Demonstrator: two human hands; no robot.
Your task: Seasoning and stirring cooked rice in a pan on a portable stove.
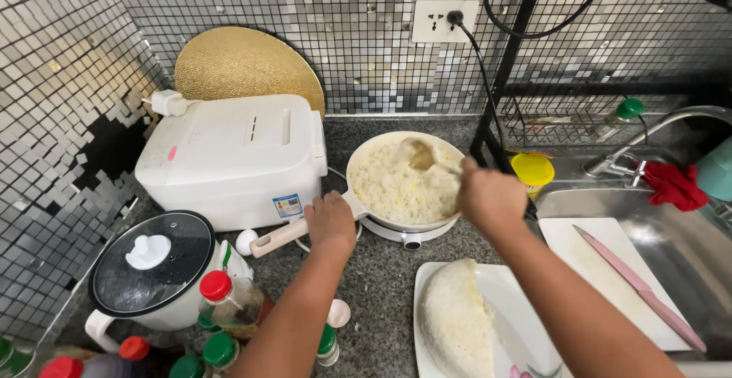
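Observation:
A cream frying pan (450, 149) full of yellowish fried rice (396, 187) sits on a small white hot plate (404, 234). My left hand (331, 221) grips the pan's pale handle (278, 237). My right hand (492, 195) holds a wooden spoon (421, 154) whose bowl rests in the rice at the far side of the pan. In front of the pan, a white plate (518, 302) carries a folded white omelette-like sheet (456, 321).
A white rice cooker (232, 157) stands left of the pan, with a pot under a glass lid (150, 267) and several bottles (229, 302) nearer me. To the right are a cutting board (602, 260) with a pink knife (640, 290), a yellow container (532, 170) and a sink (686, 248).

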